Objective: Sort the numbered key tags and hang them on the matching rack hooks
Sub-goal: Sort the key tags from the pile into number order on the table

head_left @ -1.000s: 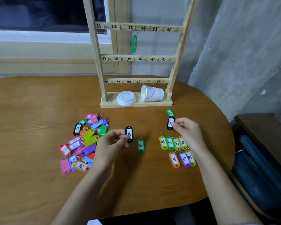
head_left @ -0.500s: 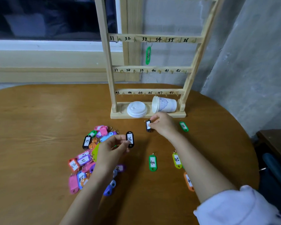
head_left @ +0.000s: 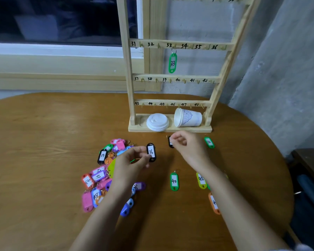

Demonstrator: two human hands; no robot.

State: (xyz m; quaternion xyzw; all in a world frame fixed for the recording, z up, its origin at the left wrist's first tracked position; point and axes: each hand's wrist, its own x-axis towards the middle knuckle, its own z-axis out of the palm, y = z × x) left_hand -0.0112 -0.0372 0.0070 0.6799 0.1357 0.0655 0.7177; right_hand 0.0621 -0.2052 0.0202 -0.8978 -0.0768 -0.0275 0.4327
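- My left hand [head_left: 129,164] pinches a black plastic key tag numbered 36 [head_left: 150,152] in its fingers, over the middle of the brown wooden bench [head_left: 43,142].
- My right hand [head_left: 188,144] pinches a second black key tag [head_left: 170,143], its number hidden, near the bench's far edge, just before the pale wooden hook rack [head_left: 127,69].
- A green key tag numbered 33 [head_left: 172,63] hangs from the rack.

Dim, even indoor light; soft shadows under forearms; wide-angle bending at edges; slight motion blur.
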